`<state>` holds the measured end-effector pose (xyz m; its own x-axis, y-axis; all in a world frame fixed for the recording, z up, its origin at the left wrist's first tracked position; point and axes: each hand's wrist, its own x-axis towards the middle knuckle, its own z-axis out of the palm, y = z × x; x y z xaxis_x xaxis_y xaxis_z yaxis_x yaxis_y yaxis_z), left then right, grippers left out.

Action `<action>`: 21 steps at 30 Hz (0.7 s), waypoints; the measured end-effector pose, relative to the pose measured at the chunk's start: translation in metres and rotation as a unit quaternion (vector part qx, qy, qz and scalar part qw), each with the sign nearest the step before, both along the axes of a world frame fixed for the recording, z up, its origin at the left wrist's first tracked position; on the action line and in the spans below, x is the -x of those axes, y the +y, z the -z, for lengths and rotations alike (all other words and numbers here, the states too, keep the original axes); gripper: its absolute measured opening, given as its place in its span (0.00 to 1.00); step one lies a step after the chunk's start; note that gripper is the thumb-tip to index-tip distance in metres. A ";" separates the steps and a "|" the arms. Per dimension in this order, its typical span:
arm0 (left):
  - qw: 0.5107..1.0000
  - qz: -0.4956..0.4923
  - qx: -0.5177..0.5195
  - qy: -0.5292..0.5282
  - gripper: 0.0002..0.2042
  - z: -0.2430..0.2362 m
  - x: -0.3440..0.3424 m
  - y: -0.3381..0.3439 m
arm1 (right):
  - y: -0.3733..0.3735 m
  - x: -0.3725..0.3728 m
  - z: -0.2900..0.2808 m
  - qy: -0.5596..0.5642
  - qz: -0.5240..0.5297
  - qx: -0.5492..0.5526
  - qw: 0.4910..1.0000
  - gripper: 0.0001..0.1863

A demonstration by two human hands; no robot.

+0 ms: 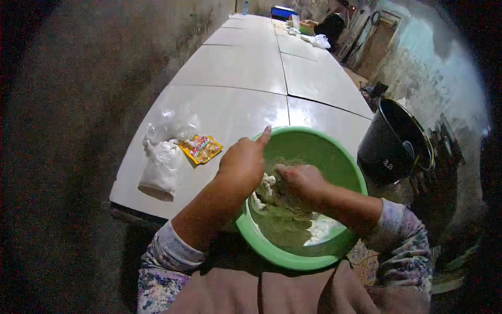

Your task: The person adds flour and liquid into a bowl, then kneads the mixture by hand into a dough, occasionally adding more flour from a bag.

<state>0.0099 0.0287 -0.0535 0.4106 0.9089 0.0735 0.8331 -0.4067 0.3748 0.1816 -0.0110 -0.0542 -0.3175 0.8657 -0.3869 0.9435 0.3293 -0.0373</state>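
A round green basin [361, 178] sits at the near edge of the white table, tilted a little toward me. Inside lie white flour [321, 229] and pale, lumpy dough [265, 186]. My left hand [241, 162] grips the basin's left rim, one finger pointing up along it; its other fingers are partly hidden. Down in the basin, my right hand [302, 183] is closed with its fingertips in the dough mixture, and motion blurs it slightly.
On the table [230, 104], left of the basin, lie a plastic bag of white powder [159, 170] and a yellow seasoning sachet [203, 149]. A black bucket [387, 152] stands at the right. White bags [316, 41] and a blue container [283, 12] are at the far end.
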 end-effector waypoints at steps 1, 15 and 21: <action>1.000 0.011 0.000 -0.014 0.32 -0.001 -0.001 0.000 | 0.007 -0.016 0.016 0.042 -0.046 -0.063 0.996 0.32; 1.000 0.022 0.008 -0.006 0.28 0.002 0.000 0.003 | -0.039 0.002 -0.043 0.286 -0.020 -0.022 0.958 0.18; 0.999 0.002 0.034 -0.022 0.28 0.001 0.001 0.002 | -0.082 -0.054 -0.017 0.144 -0.090 -0.275 0.946 0.23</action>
<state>0.0088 0.0305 -0.0547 0.4115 0.9109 0.0299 0.8140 -0.3820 0.4377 0.2354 -0.0933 -0.0372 -0.5031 0.8325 0.2318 0.8466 0.5287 -0.0613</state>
